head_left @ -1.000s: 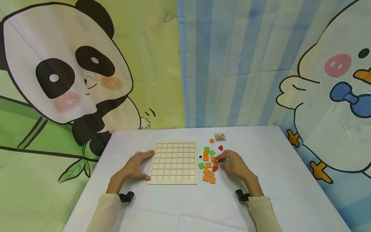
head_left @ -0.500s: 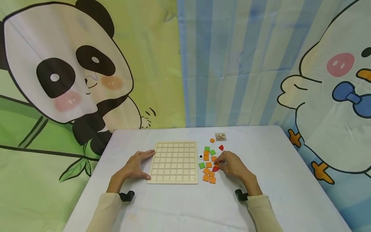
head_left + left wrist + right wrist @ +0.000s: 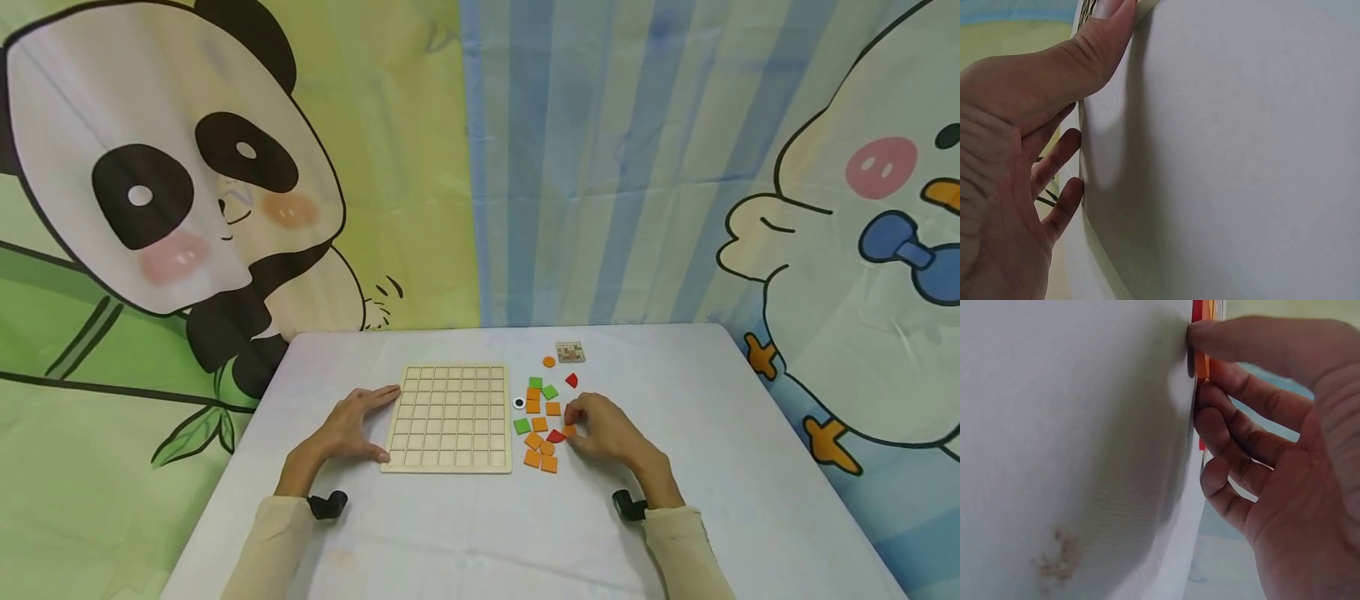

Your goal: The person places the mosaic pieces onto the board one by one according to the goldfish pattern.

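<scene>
A pale wooden grid board (image 3: 450,465) lies flat on the white table. My left hand (image 3: 343,429) rests at its left side, thumb at the near corner and outstretched fingers at the far part of that edge. In the left wrist view the thumb (image 3: 1100,47) meets the board's edge. My right hand (image 3: 611,429) is right of the loose pieces and pinches a round orange piece (image 3: 569,431) between thumb and forefinger. The right wrist view shows this orange piece (image 3: 1202,359) edge-on at the thumb tip. A red piece is partly hidden by the right fingers.
Between board and right hand lie several orange squares (image 3: 552,409), green squares (image 3: 522,426), an orange disc (image 3: 547,448), red wedges (image 3: 556,436) and a white disc with a black centre (image 3: 519,403). Farther back are another orange disc (image 3: 549,362) and a small patterned card (image 3: 570,352).
My right hand has moved from the red piece to the round orange piece, taken hold of it and shifted it slightly right and nearer. The left hand and board have stayed put.
</scene>
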{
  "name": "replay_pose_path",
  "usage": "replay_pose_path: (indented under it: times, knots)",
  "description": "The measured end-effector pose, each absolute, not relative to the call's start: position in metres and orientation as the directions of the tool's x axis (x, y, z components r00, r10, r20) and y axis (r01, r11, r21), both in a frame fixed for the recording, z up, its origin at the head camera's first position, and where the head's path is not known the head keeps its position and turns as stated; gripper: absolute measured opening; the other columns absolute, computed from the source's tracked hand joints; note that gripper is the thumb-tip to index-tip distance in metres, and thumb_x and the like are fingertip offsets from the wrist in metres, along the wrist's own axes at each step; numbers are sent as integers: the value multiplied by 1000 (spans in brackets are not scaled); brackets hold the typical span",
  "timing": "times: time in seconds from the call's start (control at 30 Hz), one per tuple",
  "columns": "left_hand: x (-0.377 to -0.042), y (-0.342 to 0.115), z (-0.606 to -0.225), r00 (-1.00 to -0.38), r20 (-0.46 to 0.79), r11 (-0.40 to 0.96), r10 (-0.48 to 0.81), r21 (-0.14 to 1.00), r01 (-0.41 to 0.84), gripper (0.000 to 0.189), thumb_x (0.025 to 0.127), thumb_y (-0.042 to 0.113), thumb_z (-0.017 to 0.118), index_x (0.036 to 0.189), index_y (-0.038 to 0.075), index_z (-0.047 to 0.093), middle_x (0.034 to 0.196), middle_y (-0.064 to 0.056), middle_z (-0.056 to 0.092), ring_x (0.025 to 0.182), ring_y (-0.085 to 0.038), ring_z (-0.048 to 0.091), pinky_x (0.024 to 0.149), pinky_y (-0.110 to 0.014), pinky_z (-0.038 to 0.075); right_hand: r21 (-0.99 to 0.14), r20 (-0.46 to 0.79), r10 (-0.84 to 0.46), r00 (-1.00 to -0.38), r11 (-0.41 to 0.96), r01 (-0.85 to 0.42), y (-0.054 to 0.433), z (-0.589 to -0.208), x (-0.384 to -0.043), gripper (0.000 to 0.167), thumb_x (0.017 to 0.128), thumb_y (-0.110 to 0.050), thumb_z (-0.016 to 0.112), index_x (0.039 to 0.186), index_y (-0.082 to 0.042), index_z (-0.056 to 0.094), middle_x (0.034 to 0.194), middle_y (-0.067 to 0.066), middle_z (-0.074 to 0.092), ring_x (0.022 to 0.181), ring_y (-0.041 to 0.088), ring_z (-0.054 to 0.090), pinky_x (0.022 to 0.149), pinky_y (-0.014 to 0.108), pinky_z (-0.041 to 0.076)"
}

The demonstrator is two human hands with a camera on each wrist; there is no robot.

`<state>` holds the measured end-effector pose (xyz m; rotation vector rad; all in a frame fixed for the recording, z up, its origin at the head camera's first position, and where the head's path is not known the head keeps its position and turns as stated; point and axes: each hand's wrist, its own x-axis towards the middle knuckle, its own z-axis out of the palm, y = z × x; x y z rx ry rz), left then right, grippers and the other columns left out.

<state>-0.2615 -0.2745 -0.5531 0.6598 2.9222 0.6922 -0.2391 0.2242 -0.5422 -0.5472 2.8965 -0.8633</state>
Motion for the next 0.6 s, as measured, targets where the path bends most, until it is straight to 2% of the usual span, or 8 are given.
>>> replay_pose_path:
  times: [0.33,0.6]
  knots:
    - [-263,-275,-555,-908,34,811,418,436,389,124,58,37,109,165,15,50,171,-7,50,140,-37,53,111,-63,43,-559,69,-346,-936,764,-323,225,-536,-241,14,88,-17,85,95,-14,74,88,-6,68,83,12,58,80,29,54]
    - [-263,-276,-557,-905,44,798,424,454,396,125,57,38,109,165,14,51,171,-8,51,140,-38,53,110,-63,43,-621,141,-377,-915,686,-379,214,-532,-243,18,86,-14,89,95,-11,74,87,-3,70,83,16,63,78,27,55]
